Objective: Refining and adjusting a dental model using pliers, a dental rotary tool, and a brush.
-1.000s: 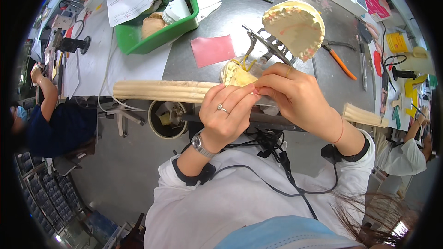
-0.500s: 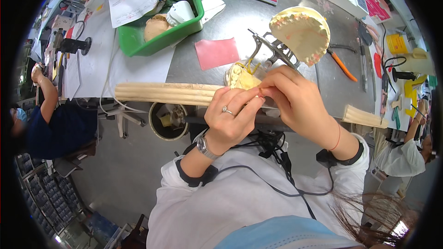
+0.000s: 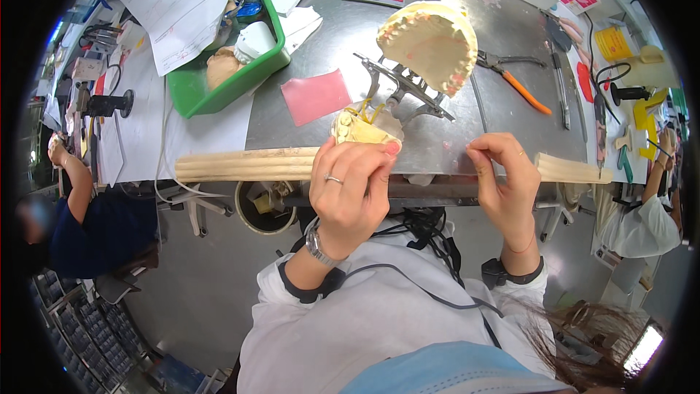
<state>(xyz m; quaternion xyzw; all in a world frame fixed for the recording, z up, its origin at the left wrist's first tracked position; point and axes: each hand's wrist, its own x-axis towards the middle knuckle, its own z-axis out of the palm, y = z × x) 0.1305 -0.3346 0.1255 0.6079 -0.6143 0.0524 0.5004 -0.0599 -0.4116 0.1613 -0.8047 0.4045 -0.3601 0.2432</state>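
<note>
My left hand (image 3: 348, 190), closed, grips a cream plaster dental cast (image 3: 357, 130) at the bench's front edge, with yellow prongs beside it. At the cast's right end, by my left fingertips, shows a small pink lump (image 3: 392, 147), probably wax. My right hand (image 3: 507, 182) is apart from the cast, to its right, thumb and forefinger closed together. Whatever may be between them is too small to make out. Just beyond stands a metal articulator (image 3: 408, 89) bearing a larger cast (image 3: 426, 40) with a row of teeth. A pink sheet (image 3: 317, 96) lies left of it.
A green bin (image 3: 240, 80) holding casts and papers stands at the left. Orange-handled pliers (image 3: 526, 93) lie to the right. Wooden strips (image 3: 248, 164) line the bench edge, with more wood (image 3: 572, 169) at right. A bucket (image 3: 264, 208) sits below. Other people work at both sides.
My right hand has drawn away from the cast to the right. The pink lump on the cast now shows. My left hand keeps its grip; the whole view has shifted slightly.
</note>
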